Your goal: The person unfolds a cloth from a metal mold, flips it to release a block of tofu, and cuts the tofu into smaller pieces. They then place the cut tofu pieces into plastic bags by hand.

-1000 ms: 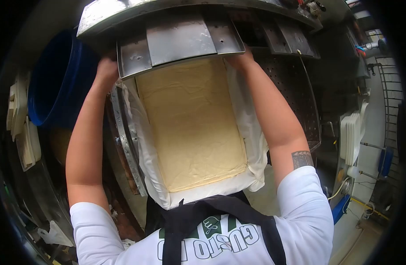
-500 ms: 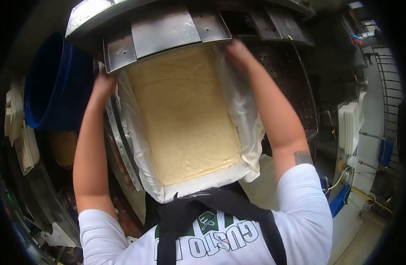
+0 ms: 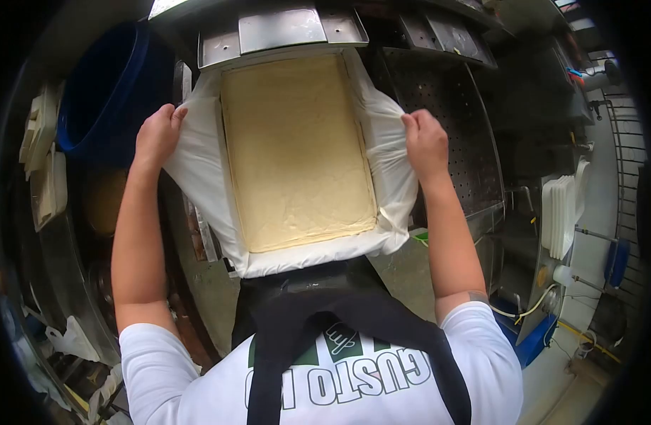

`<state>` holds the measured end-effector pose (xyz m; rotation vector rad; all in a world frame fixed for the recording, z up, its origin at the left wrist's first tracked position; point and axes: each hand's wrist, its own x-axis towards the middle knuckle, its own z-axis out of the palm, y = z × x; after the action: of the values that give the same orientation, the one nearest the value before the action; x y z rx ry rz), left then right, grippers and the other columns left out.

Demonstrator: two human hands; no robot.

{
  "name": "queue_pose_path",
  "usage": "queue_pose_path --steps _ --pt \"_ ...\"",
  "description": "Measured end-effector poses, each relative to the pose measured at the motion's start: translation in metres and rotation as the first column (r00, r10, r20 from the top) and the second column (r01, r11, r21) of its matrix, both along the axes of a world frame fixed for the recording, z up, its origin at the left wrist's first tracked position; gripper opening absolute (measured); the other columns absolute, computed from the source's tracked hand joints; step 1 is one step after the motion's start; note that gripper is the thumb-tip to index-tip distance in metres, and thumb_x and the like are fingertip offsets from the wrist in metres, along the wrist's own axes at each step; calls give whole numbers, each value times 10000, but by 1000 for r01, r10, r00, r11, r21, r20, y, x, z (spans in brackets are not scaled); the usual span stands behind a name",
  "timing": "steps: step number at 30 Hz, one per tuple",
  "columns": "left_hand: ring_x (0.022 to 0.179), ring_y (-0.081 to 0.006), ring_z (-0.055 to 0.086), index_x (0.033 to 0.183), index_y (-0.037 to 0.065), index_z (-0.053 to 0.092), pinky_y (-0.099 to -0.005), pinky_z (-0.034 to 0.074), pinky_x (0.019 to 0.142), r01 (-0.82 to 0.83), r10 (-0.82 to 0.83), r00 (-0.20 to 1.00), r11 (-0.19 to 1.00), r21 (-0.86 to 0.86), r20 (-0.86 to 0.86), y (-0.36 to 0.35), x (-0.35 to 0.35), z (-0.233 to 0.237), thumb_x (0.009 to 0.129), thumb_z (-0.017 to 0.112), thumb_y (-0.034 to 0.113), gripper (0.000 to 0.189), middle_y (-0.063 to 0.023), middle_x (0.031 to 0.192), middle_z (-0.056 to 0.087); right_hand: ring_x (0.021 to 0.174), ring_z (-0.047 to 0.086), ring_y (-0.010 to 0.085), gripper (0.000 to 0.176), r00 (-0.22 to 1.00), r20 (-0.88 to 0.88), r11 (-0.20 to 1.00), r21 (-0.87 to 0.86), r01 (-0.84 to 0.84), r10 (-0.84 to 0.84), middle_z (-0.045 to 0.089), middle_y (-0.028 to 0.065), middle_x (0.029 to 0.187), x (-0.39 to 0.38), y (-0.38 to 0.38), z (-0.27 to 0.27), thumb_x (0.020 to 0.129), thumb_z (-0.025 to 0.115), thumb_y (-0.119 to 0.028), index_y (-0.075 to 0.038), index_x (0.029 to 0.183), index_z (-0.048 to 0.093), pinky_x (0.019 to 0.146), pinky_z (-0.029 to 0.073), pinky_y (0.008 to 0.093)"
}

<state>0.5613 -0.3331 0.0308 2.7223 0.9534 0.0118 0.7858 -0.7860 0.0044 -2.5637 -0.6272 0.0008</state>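
Hands are off the metal plate (image 3: 283, 28) now. Left hand (image 3: 155, 134) and right hand (image 3: 426, 142) each clench the white cloth (image 3: 198, 177) in a firm grip, spreading it wide; the pale slab (image 3: 297, 149) lies exposed between them.

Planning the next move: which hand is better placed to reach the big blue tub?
Left, probably. The left hand grips the white cloth right beside the big blue plastic tub; the right hand grips the cloth's opposite edge, across the pale yellow rectangular slab.
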Motion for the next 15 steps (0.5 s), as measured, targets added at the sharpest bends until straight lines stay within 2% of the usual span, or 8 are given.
queue_pose_path --steps 3,5,7,9,10,11,13,15 --pt "1052 -454 623 1139 0 658 -514 496 893 129 -191 948 962 241 256 -24 -33 -45 1010 624 460 479 -258 1090 673 1050 639 437 228 989 149 987 159 -24 0 648 255 1144 -2 -23 -3 1008 627 -235 -36 1113 668 898 533 505" --pt "1110 -456 587 1198 -38 616 -542 446 982 106 -183 897 973 206 403 -80 -60 -66 945 734 381 503 -256 1184 640 1206 590 444 335 962 202 963 160 -218 184 601 271 1295 -28 -38 -23 979 672 -242 -28 1237 652 1016 505 477" --pt "1222 -466 547 1274 -12 601 -542 422 1067 312 -351 857 936 161 378 -152 -93 -55 825 852 294 598 -275 1286 608 1309 526 471 439 946 75 947 48 -318 315 537 297 1409 -85 -49 -19 957 704 -256 -14 1313 617 1090 469 468" --pt "1417 -460 433 1372 14 571 -618 275 1194 413 -410 877 910 43 249 -224 -136 -59 776 870 434 789 -254 1446 536 1271 567 472 502 975 36 957 184 -223 220 585 302 1361 -151 -64 -37 981 683 -297 -10 1377 571 1078 477 455" --pt "1457 -431 408 1401 35 554 -639 239 1213 482 -471 871 874 -63 141 -255 -149 -37 799 842 467 795 -210 1444 561 1196 615 458 458 985 -132 958 276 -72 112 631 298 1265 -167 -79 -50 1003 657 -315 -8 1337 595 1022 499 457" --pt "1397 -374 497 1379 63 581 -632 248 1218 574 -569 818 818 -37 86 -271 -163 -33 847 811 347 645 -162 1376 621 1122 663 443 424 951 -308 938 336 90 18 676 295 1169 -176 -95 -57 1025 630 -333 -7 1296 618 966 522 459" --pt "1233 -334 634 1292 66 639 -601 294 1209 495 -471 858 864 -89 205 -281 -187 -50 838 806 185 499 -129 1235 699 902 716 384 354 887 -461 981 150 119 -38 703 267 937 -181 -114 -37 1051 586 -329 0 1153 668 817 541 443" --pt "1152 -325 663 1244 67 657 -588 346 1177 475 -450 863 877 -67 230 -282 -189 -45 832 792 141 440 -116 1172 715 843 703 369 330 915 -402 975 184 122 -38 695 256 892 -175 -130 -23 1049 585 -309 8 1084 674 777 534 433"
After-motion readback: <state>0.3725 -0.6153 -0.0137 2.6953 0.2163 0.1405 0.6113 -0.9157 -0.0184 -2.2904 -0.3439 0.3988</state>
